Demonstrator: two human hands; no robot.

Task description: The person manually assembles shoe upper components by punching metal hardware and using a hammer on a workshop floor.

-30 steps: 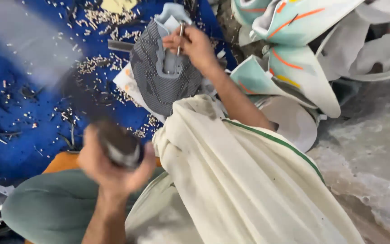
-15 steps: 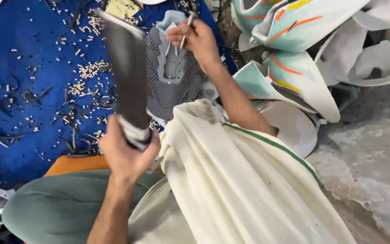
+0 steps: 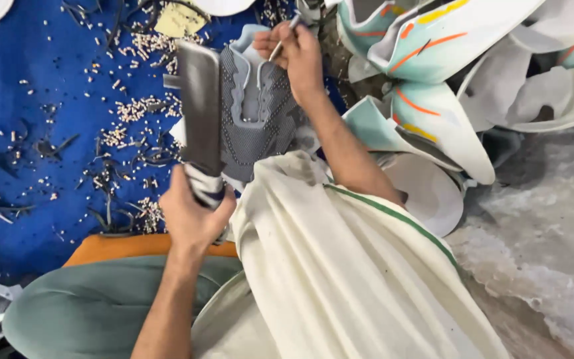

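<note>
- The left hand [image 3: 191, 216] grips the wrapped handle of a flat dark metal tool [image 3: 200, 119], its broad blade now upright and sharp in view; half a second ago it tilted the same way but sat lower, and a second ago it was a blur of motion near the lap.
- The right hand [image 3: 297, 53] pinches a thin metal pin [image 3: 282, 41] between fingertips, held at the collar of the grey shoe upper [image 3: 257, 116], as it was a second ago.
- The shoe upper lies across the knee, just beside the blade, above the cream cloth [image 3: 340, 279] covering the lap.
- The left forearm rises straight from below; the right arm stretches forward over the cloth.
- Small nails and scraps litter the blue mat [image 3: 28, 133]; pale green and white soles [image 3: 433, 119] pile to the right.
</note>
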